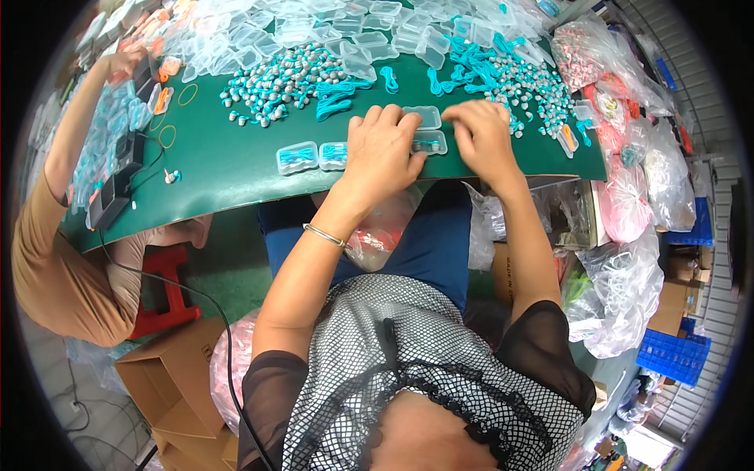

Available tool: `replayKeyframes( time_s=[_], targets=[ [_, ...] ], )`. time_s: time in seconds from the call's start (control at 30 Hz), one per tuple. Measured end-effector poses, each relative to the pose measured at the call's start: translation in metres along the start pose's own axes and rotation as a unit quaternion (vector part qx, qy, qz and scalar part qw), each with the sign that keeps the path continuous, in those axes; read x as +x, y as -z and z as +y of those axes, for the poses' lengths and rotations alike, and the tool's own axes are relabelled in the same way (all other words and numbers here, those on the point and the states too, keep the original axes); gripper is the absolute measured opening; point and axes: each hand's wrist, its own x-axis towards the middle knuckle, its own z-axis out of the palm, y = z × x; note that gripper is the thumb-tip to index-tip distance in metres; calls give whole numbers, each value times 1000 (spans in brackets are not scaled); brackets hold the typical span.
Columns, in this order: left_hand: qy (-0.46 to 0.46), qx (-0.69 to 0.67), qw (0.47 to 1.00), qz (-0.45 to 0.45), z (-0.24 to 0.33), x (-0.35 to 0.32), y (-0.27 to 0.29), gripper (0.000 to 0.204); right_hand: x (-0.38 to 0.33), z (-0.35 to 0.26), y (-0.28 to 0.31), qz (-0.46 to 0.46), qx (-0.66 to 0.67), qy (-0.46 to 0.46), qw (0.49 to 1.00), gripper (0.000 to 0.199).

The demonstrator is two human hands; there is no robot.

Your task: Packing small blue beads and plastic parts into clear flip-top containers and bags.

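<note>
One clear box (435, 143) lies partly hidden by the left hand (382, 151), just beside the right hand (484, 144); fingers bent, whether pinching I can't tell from here.

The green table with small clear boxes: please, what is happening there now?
The person's left hand is over a row of small clear plastic boxes; the right hand is near the row's right end. The two leftmost boxes hold teal cords. Beyond them lies a heap of small grey-and-teal pieces. A co-worker's hand is farther left.

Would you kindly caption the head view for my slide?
Left hand over a row of clear boxes, right hand beside it.
</note>
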Motion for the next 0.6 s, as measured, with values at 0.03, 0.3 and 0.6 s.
replayKeyframes(
  time_s=[0.03, 0.3, 0.6],
  targets=[
    [-11, 8, 1000, -13, -1, 1, -1, 34, 7, 11, -5, 20, -26, -18, 999, 8],
    [-11, 0, 999, -38, -2, 0, -4, 38, 51, 30, -49, 60, -208, -64, 974, 19],
    [1, -34, 999, -35, -6, 0, -6, 40, 8, 12, -6, 10, 238, -116, 964, 8]
  ],
)
